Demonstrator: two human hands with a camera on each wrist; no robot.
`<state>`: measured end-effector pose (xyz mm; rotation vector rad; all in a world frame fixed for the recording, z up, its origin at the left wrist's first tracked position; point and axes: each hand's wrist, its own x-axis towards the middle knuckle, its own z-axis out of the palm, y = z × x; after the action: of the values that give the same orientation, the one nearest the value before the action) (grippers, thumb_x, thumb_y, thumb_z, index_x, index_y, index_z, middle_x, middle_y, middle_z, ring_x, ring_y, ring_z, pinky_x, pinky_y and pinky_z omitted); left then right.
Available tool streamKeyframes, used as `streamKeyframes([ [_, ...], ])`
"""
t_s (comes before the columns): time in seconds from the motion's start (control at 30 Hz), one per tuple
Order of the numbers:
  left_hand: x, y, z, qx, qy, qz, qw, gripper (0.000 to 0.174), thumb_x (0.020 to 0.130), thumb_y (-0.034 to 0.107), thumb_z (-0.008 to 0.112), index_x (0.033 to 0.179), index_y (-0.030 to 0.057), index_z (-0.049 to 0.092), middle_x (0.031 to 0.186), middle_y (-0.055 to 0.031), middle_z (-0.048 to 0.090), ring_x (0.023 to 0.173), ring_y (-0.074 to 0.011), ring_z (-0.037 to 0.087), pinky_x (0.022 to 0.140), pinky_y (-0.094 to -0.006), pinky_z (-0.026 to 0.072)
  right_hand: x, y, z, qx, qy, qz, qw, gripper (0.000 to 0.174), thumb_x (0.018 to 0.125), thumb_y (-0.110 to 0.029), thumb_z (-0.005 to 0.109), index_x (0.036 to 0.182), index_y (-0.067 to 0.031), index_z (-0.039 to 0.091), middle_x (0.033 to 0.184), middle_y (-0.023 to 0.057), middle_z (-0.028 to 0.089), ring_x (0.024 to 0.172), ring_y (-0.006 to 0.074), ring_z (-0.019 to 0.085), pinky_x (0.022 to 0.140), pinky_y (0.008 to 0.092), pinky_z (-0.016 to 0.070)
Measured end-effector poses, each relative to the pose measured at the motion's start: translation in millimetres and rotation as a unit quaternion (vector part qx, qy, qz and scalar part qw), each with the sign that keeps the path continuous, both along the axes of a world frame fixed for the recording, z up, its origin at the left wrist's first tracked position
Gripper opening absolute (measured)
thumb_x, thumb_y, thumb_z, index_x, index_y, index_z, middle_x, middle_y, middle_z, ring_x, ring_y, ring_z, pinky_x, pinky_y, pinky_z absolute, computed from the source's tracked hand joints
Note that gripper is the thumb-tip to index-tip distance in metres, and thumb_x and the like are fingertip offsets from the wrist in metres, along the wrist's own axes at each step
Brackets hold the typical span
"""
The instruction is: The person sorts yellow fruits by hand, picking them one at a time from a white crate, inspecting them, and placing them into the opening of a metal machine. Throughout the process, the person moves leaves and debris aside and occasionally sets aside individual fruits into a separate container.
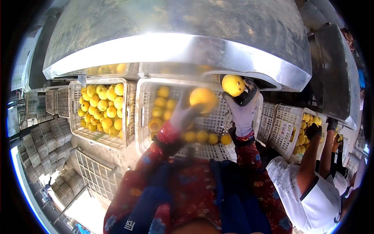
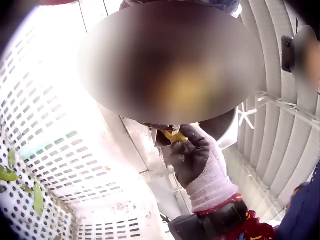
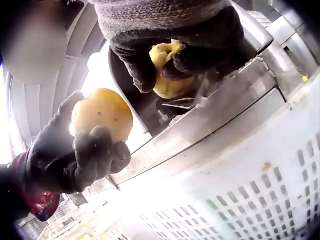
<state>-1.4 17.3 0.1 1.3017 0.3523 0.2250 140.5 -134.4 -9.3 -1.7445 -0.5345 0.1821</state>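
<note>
Yellow fruit is piled high in the full crate (image 1: 74, 115) on the left. Beside it the middle crate (image 1: 143, 117) is seen, and it is only partly filled. Above this crate the left fruit (image 1: 202, 99) is held up by the left hand (image 1: 183, 115), which is gloved. It is blurred in the head view, but in the right wrist view the fingers (image 3: 97, 150) are seen curled round its lower half. A little more to the right, the right fruit (image 1: 233, 85) is held by the right hand (image 1: 242, 102), just under the edge of the metal hood (image 1: 175, 50). That hand's fingers (image 3: 135, 67) are wrapped round the fruit from both sides, so much of it is hidden. Far right, another crate (image 1: 286, 121) is reached into by another person (image 1: 315, 195) in a white shirt.

Each fruit is best held softly but firmly, so that it is not squashed and not dropped, and the right one is best held clear of the hard metal edge. Both fruits are almost round like balls, so no long side can be plainly told. The right fruit looks a bit taller than wide. Which way the stalk ends point cannot be told.
</note>
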Motion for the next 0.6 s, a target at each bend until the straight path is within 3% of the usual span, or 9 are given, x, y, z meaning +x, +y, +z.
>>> streamKeyframes([
  [0.07,-5,-1,13,-0.223,0.034,0.029,0.974,0.057,0.090,0.010,0.057,0.141,0.0061,0.033,0.128,-0.0180,0.054,0.118,-0.0288,0.057,0.090,-0.0422,0.0576,-12,-1,21,0.172,0.187,0.020,0.967,0.070,0.081,-0.002,0.073,0.142,0.0001,0.039,0.127,0.0143,0.058,0.113,0.0245,0.059,0.094,0.0332,0.0513],
  [0.17,-9,-6,2,-0.365,0.036,0.097,0.925,0.057,0.090,0.009,0.056,0.141,0.0060,0.032,0.128,-0.0190,0.054,0.121,-0.0335,0.055,0.090,-0.0440,0.0565,-24,-8,59,0.149,0.288,0.012,0.946,0.063,0.081,0.004,0.070,0.139,-0.0007,0.045,0.128,0.0127,0.058,0.113,0.0246,0.059,0.097,0.0336,0.0496],
  [0.2,-9,-8,2,-0.377,0.008,0.103,0.920,0.054,0.092,0.017,0.053,0.142,0.0054,0.034,0.131,-0.0207,0.052,0.122,-0.0380,0.053,0.095,-0.0483,0.0539,-25,-8,59,0.161,0.279,0.038,0.946,0.064,0.079,0.001,0.074,0.137,-0.0017,0.049,0.128,0.0131,0.058,0.116,0.0246,0.058,0.099,0.0334,0.0488],
  [0.27,-13,-6,8,-0.396,-0.011,0.043,0.917,0.069,0.091,0.039,0.058,0.146,0.0049,0.033,0.142,-0.0187,0.046,0.130,-0.0356,0.048,0.106,-0.0531,0.0424,-20,-22,45,0.015,0.124,0.116,0.985,0.070,0.076,0.003,0.075,0.139,-0.0002,0.046,0.128,0.0104,0.055,0.116,0.0219,0.056,0.095,0.0322,0.0507],
  [0.33,-14,-7,11,-0.408,-0.012,0.001,0.913,0.081,0.090,0.053,0.059,0.149,0.0047,0.032,0.147,-0.0182,0.042,0.134,-0.0348,0.044,0.112,-0.0562,0.0360,-23,-24,50,-0.105,0.003,0.138,0.985,0.076,0.072,0.003,0.080,0.140,0.0014,0.045,0.129,0.0098,0.053,0.117,0.0209,0.056,0.096,0.0322,0.0504],
  [0.4,-12,-9,5,-0.412,-0.001,-0.021,0.911,0.088,0.089,0.061,0.058,0.150,0.0050,0.030,0.149,-0.0191,0.040,0.136,-0.0356,0.042,0.113,-0.0574,0.0348,-32,-23,51,-0.023,0.068,0.083,0.994,0.077,0.072,-0.006,0.084,0.138,0.0015,0.046,0.132,0.0136,0.056,0.122,0.0237,0.055,0.100,0.0351,0.0476],
  [0.43,-11,-11,2,-0.397,0.014,-0.023,0.917,0.090,0.087,0.064,0.058,0.150,0.0051,0.030,0.149,-0.0194,0.040,0.136,-0.0362,0.042,0.113,-0.0574,0.0344,-34,-25,51,0.018,0.100,0.055,0.993,0.077,0.072,-0.010,0.086,0.137,0.0016,0.047,0.133,0.0155,0.057,0.124,0.0251,0.055,0.102,0.0365,0.0462],
  [0.6,-4,-22,-2,-0.323,0.026,-0.028,0.946,0.071,0.091,0.049,0.054,0.143,0.0035,0.038,0.142,-0.0193,0.046,0.130,-0.0347,0.047,0.109,-0.0515,0.0397,-42,-30,50,-0.071,0.007,0.069,0.995,0.071,0.075,-0.012,0.084,0.136,-0.0013,0.050,0.133,0.0155,0.055,0.118,0.0272,0.058,0.098,0.0363,0.0490],
])
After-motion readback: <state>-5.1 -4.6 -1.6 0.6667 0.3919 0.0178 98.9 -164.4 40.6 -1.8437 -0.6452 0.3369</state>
